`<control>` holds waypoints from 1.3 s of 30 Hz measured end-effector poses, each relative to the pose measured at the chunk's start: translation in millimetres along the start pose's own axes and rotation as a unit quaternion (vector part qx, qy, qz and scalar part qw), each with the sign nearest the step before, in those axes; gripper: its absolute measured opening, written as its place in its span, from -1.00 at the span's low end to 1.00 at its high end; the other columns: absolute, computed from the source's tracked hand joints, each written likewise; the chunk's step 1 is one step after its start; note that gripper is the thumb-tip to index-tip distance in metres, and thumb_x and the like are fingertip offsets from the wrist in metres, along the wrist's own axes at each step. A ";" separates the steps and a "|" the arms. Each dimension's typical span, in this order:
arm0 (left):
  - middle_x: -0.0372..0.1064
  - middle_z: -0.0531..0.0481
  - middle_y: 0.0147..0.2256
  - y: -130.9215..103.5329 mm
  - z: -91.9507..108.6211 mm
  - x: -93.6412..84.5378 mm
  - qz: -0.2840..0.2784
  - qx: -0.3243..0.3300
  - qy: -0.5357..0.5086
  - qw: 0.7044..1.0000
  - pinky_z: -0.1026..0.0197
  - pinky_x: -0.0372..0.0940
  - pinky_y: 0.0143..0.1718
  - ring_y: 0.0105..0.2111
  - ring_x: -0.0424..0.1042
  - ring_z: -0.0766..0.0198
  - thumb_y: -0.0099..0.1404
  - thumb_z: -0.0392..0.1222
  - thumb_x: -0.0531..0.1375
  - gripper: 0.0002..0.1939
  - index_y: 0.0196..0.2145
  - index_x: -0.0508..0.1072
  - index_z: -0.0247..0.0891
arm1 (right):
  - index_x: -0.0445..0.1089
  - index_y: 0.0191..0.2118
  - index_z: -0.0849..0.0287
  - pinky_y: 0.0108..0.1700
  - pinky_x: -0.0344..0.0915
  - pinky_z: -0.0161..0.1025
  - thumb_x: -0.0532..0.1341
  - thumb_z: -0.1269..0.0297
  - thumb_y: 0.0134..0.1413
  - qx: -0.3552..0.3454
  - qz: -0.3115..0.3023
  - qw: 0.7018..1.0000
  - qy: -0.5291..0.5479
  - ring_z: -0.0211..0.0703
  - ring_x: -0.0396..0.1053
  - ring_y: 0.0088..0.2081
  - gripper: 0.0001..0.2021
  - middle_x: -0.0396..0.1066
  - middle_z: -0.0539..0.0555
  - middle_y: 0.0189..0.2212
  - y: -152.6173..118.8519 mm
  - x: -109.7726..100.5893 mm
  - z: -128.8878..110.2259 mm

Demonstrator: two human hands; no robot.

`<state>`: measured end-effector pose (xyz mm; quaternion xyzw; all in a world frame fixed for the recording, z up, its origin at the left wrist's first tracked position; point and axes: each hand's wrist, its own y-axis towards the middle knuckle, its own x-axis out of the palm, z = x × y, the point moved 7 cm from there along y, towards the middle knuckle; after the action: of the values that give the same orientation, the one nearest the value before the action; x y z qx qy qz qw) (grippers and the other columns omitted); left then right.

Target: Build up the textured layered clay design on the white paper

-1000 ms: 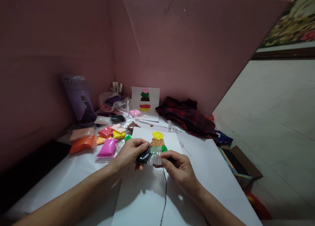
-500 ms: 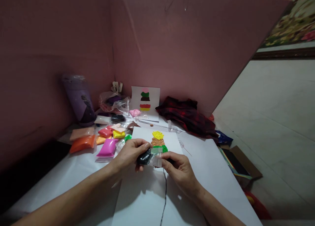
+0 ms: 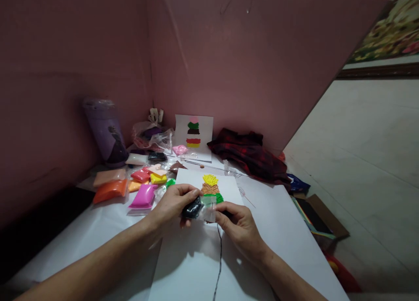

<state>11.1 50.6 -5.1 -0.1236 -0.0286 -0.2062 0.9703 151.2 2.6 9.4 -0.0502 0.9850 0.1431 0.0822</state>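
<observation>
Between my hands is a small clear bag of black clay (image 3: 193,208). My left hand (image 3: 178,203) is closed on its filled end, thumb on top. The fingertips of my right hand (image 3: 237,224) pinch the clear open end. Under them lies a white sheet (image 3: 190,177) bearing a yellow clay patch (image 3: 210,180), a brown patch (image 3: 210,188) and a green patch (image 3: 218,198); the hands and bag hide its lower part. A thin dark cord (image 3: 220,257) runs down from near my right fingers toward the front.
Colourful clay packets (image 3: 143,196) lie at the left, before a purple tumbler (image 3: 106,133). A card with coloured bands (image 3: 204,137) leans on the pink wall. Dark red plaid cloth (image 3: 248,154) lies at the back right, near a cardboard box (image 3: 327,216).
</observation>
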 end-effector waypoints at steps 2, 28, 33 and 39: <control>0.29 0.09 -0.67 0.6 -0.3 -0.2 0.000 0.003 -0.001 1.000 0.43 0.05 -0.84 -0.81 0.24 0.42 0.12 0.03 0.21 -0.64 -0.32 0.40 -0.38 | 0.50 -0.36 0.21 -0.39 0.28 -0.31 0.24 0.25 0.04 0.001 -0.002 1.000 0.008 -0.21 0.35 -0.44 -0.86 0.46 0.06 -0.49 0.0 0.3 0.5; 0.28 0.10 -0.63 2.8 -2.3 -3.3 0.007 0.016 -0.028 0.999 0.41 0.08 -0.84 -0.80 0.24 0.43 0.12 0.02 0.22 -0.64 -0.31 0.40 -0.37 | 0.48 -0.37 0.23 -0.30 0.45 -0.14 0.27 0.19 0.01 0.041 0.013 0.990 0.131 -0.29 0.31 -0.56 -0.81 0.24 -0.07 -0.68 1.9 -1.2 13.7; 0.27 0.12 -0.64 2.2 -1.8 -3.3 0.012 0.019 -0.023 0.999 0.42 0.08 -0.83 -0.80 0.24 0.43 0.14 0.01 0.21 -0.66 -0.31 0.39 -0.36 | 0.47 -0.39 0.23 -0.36 0.45 -0.17 0.28 0.15 0.00 0.050 0.023 0.989 0.140 -0.32 0.25 -0.62 -0.79 0.12 -0.12 -0.75 3.1 -2.2 14.6; 0.29 0.10 -0.63 2.7 -2.2 -3.0 0.006 0.017 -0.026 0.999 0.41 0.09 -0.84 -0.80 0.24 0.43 0.13 0.01 0.21 -0.66 -0.32 0.40 -0.37 | 0.46 -0.41 0.22 -0.46 0.43 -0.23 0.29 0.13 -0.03 0.054 0.031 0.987 0.149 -0.33 0.22 -0.66 -0.77 0.11 -0.13 -0.76 3.9 -2.5 14.7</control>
<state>9.5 53.7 -8.1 -0.1130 -0.0569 -0.1964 0.9723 155.3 10.8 -3.0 -0.0356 0.9936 0.0829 -0.0674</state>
